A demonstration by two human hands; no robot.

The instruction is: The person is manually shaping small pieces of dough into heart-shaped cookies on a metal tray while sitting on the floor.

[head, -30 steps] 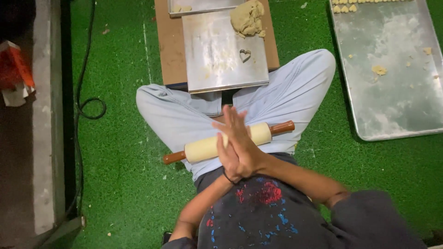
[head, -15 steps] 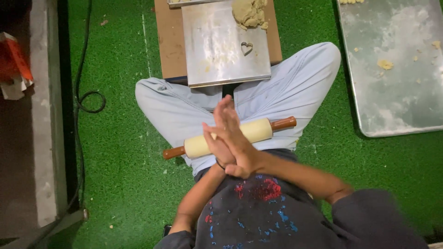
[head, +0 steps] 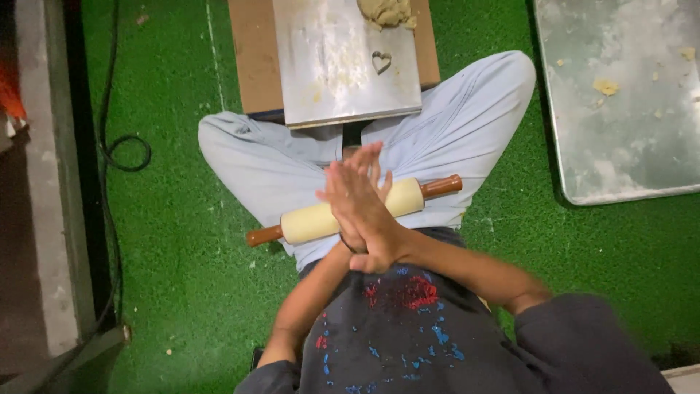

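My left hand (head: 370, 157) and my right hand (head: 359, 213) are pressed flat together, palm to palm, over my lap. The right hand lies on top and only the left fingertips show beyond it. Neither holds anything. Just under them a wooden rolling pin (head: 310, 221) with brown handles rests across my crossed legs. Ahead of my knees lies a floured metal board (head: 328, 80) with a heart-shaped cutter (head: 381, 62) on it and a lump of dough (head: 385, 11) at its far edge.
The metal board sits on a brown board (head: 251, 58) on green artificial turf. A large metal tray (head: 627, 146) with dough scraps (head: 605, 86) lies to the right. A black cable (head: 120, 153) loops at the left beside a grey ledge (head: 51, 219).
My joined hands have slid against each other, the fingers shifting slightly forward. The rolling pin stays on my lap. The view has tilted a little.
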